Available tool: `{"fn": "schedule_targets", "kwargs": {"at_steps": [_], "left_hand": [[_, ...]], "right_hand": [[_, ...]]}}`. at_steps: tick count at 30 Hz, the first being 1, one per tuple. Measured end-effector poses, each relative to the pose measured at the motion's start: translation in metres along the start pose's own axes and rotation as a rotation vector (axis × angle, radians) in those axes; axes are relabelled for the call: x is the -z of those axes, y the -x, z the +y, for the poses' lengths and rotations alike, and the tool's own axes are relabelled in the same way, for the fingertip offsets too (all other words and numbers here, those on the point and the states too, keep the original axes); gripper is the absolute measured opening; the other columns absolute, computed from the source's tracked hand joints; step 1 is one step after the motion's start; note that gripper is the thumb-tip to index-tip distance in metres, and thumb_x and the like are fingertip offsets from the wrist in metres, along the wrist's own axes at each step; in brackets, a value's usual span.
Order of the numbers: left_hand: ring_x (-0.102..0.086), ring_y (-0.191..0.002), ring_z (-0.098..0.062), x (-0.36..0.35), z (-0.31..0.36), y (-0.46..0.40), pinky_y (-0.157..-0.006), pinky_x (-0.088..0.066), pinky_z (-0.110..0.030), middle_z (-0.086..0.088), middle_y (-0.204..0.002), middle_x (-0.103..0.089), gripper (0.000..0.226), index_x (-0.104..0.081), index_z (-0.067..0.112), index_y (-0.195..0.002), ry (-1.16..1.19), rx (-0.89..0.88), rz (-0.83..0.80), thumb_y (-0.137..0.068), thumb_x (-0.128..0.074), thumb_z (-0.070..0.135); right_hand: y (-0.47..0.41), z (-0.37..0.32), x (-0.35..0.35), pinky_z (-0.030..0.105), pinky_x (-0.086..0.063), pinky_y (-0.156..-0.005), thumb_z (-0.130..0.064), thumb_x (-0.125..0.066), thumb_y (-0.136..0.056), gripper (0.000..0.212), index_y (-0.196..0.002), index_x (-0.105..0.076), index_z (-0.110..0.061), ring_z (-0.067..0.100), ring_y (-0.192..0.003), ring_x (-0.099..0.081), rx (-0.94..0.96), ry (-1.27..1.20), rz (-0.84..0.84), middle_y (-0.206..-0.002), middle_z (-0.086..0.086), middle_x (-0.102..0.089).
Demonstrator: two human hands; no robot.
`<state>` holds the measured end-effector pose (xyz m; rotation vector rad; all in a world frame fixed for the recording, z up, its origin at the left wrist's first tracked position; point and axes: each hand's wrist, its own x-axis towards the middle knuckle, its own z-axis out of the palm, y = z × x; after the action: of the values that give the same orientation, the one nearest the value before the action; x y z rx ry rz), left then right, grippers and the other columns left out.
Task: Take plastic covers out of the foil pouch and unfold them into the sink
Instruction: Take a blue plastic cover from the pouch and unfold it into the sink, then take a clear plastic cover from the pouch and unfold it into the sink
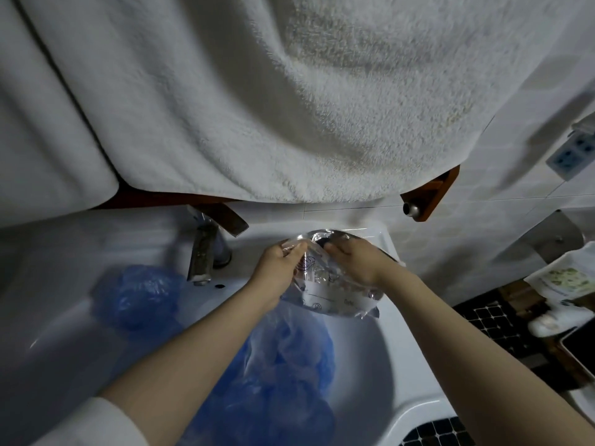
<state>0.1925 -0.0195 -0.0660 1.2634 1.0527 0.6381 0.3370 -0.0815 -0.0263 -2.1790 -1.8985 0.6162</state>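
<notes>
A white towel [289,101] hangs over a wooden rail across the upper part of the scene, above the work area.

Below it, the white sink [363,365] already holds blue plastic covers. One loose heap of covers [283,365] lies in the basin, directly beneath the person's forearms. A second bunch [138,294] lies at the left side of the sink, just beside the tap [203,255]. Judged from this, part of the task is done: several covers are out and opened up.

The foil pouch [335,284] is held above the far side of the basin, mouth uppermost and tilted away from the person. The left hand [278,268] pinches the near-left edge of the pouch mouth between thumb and fingers. The right hand [357,262] grips the right edge, with its fingers curled at the opening; whether they reach inside cannot be told.

No cover is visible coming out of the pouch at this moment. Its contents are hidden, so the number of covers left cannot be told. The step in hand appears to be opening the mouth for the next removal.
</notes>
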Motion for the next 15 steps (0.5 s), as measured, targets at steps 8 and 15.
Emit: {"fn": "schedule_targets", "kwargs": {"at_steps": [8, 15], "left_hand": [[-0.06, -0.073, -0.014, -0.013, 0.012, -0.034, -0.074, -0.047, -0.028, 0.004, -0.075, -0.064, 0.017, -0.067, 0.016, -0.094, 0.13, 0.079, 0.096, -0.095, -0.054, 0.026], [-0.062, -0.086, -0.021, -0.028, 0.016, -0.062, -0.073, -0.049, -0.028, -0.007, -0.097, -0.066, 0.018, -0.06, 0.014, -0.102, 0.133, 0.084, 0.156, -0.093, -0.057, 0.028]], "right_hand": [[-0.015, 0.025, -0.01, 0.041, -0.048, -0.075, -0.004, -0.074, -0.066, 0.033, -0.099, -0.067, -0.005, 0.039, -0.089, -0.059, 0.045, 0.213, 0.597, -0.096, 0.017, -0.065], [-0.004, 0.029, -0.022, 0.037, -0.047, -0.051, -0.016, -0.044, -0.082, 0.019, -0.085, -0.061, -0.008, 0.034, -0.072, -0.056, 0.193, 0.092, 0.615, -0.085, 0.011, -0.057]]}}
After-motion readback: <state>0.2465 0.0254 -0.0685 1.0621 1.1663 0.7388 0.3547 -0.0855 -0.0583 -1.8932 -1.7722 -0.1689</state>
